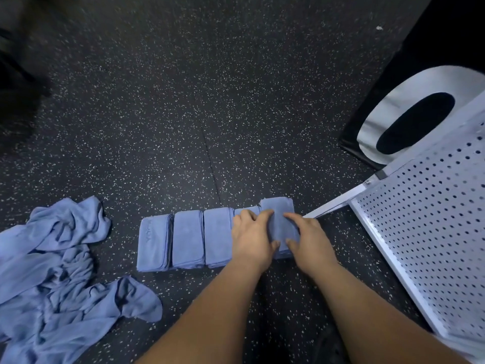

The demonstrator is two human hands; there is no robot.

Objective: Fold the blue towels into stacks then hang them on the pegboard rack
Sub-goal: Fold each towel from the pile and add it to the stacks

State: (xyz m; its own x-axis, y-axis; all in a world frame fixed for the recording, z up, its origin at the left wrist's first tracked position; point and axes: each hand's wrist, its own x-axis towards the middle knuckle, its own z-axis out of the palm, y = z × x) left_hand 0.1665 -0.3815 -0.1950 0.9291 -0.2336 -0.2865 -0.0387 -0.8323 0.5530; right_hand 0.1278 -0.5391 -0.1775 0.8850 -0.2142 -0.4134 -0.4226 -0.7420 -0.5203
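Note:
Several folded blue towels lie side by side in a row on the speckled floor; the leftmost point(154, 243) and two others point(188, 239) point(217, 236) are fully visible. At the row's right end sits another folded towel point(278, 214). My left hand point(252, 237) and my right hand point(308, 239) hold it from either side, fingers laid over its top and thumbs pinching its near part. My left hand covers most of the neighbouring folded towel. A heap of unfolded blue towels point(52, 279) lies at the left.
The white pegboard rack point(430, 227) stands close at the right, its leg point(338, 199) reaching almost to the towel row. Behind it stands a black box with a white and black oval panel point(409, 111). Dark speckled rubber floor point(210, 101) stretches ahead.

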